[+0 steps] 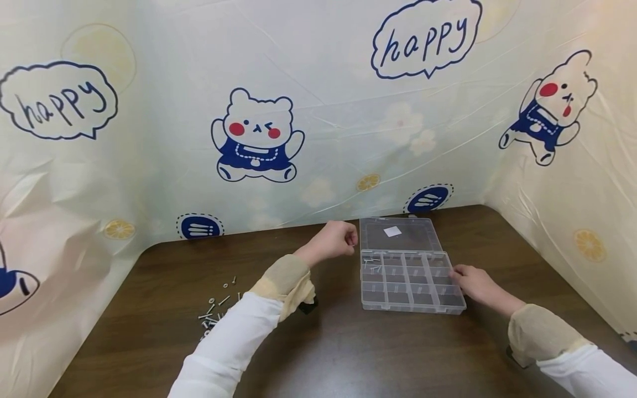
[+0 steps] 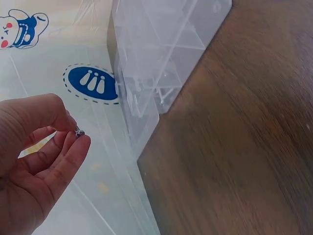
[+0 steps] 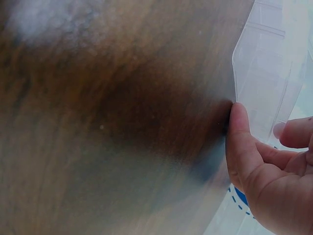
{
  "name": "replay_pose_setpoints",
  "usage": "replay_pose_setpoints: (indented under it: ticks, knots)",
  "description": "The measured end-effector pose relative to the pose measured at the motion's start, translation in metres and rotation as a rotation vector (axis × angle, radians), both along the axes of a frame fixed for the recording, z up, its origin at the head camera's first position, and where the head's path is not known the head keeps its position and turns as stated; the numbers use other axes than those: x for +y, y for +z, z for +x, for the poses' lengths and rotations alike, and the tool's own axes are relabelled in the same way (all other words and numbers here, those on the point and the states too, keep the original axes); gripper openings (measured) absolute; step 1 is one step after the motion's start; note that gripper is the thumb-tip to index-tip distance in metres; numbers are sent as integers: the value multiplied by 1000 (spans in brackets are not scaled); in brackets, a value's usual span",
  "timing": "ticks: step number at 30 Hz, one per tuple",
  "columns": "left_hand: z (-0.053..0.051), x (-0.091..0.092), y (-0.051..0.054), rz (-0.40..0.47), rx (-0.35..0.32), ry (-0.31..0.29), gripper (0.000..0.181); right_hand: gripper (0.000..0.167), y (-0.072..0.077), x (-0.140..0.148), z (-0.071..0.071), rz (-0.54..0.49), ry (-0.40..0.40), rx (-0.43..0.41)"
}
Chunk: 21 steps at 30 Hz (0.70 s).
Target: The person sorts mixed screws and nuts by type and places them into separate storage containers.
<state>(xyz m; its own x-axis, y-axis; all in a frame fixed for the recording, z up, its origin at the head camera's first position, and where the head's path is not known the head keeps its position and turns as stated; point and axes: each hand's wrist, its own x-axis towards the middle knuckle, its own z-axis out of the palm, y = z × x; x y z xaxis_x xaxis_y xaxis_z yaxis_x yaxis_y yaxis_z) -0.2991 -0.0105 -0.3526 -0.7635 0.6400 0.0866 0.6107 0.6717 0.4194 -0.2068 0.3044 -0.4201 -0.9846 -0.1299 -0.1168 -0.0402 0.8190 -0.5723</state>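
Note:
A clear plastic compartment box [image 1: 413, 301] stands on the table with its lid [image 1: 418, 237] folded back behind it. Several screws [image 1: 372, 267] lie in its compartments at the left back. My left hand [image 1: 332, 241] is just left of the box, above the table. In the left wrist view a small metal screw [image 2: 79, 132] is pinched between thumb and fingertip, mostly hidden by them. At the box's right side, my right hand [image 1: 473, 281] holds the wall, with the thumb [image 3: 238, 117] against the outside and a finger near the rim.
Loose screws and nuts [image 1: 211, 318] lie scattered on the brown table [image 1: 388, 354], left of and partly behind my left sleeve. A white label [image 1: 392, 231] is on the lid. A printed curtain [image 1: 318, 110] surrounds the table's back and sides.

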Motion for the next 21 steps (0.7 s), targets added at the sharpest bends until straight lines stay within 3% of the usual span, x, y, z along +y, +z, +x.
replay_pose_setpoints:
  ticks: [8, 21]
  knots:
    - [-1, 18, -4, 26, -30, 15, 10, 36, 1, 0, -1, 3, 4, 0]
    - [-2, 39, -25, 62, -33, 36, 9, 33, 0, 0, 0, 7, -5, 23]
